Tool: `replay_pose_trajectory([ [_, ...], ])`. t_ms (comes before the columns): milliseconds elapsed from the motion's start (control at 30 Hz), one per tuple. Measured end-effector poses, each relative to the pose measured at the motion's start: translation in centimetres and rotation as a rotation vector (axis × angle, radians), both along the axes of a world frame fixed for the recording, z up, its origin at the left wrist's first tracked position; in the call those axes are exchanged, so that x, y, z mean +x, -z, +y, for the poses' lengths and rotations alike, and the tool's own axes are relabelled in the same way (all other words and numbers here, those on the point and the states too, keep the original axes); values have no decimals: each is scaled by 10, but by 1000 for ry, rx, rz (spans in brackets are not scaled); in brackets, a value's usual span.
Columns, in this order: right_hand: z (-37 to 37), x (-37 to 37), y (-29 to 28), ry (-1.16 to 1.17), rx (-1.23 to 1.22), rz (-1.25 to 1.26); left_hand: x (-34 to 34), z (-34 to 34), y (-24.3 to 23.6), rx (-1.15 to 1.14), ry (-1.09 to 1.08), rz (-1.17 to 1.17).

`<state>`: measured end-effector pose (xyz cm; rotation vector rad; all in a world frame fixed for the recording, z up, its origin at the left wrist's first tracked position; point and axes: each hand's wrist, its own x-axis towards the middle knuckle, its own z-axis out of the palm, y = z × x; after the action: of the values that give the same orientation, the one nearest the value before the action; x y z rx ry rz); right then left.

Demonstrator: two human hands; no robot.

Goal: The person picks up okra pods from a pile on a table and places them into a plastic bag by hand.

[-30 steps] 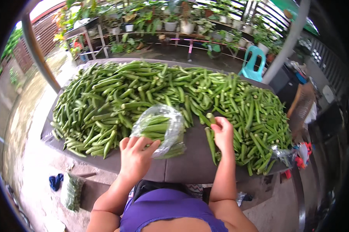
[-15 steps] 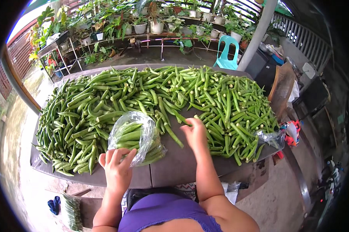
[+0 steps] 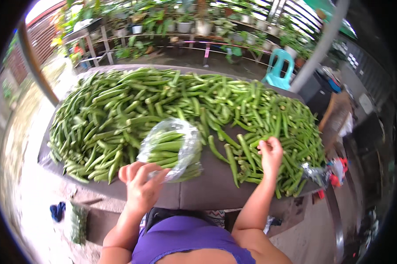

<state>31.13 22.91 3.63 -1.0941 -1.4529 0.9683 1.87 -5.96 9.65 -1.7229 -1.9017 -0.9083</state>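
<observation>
A heap of green okra spreads across the dark table, with a thinner heap on the right side. Near the front edge lies a clear plastic bag, its mouth facing left and several okra pods lined up inside. My left hand has its fingers closed on the near rim of this bag. Over the right-hand heap, my right hand is closed in a pinch at the end of an okra pod. Slight blur softens its fingertips.
Another clear plastic bag rests at the table's right end. A filled bag of okra sits low at the left. Beyond the table stand a turquoise plastic chair, a grey post and shelves of potted plants.
My right hand has moved right, from beside the bag to over the right-hand heap. My left hand keeps hold of the bag. The whole view has shifted and tilted slightly.
</observation>
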Motion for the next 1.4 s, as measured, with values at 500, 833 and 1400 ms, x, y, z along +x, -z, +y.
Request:
replay_pose_trajectory([
  [500,-107,-161,-120,-884,476,-543,-15,-10,-8,31,109,51],
  [833,-107,-164,-117,-856,598,-632,-20,-2,58,93,213,-1204],
  [1400,-87,-122,-83,-428,129,-245,-14,35,40,195,384,-1180],
])
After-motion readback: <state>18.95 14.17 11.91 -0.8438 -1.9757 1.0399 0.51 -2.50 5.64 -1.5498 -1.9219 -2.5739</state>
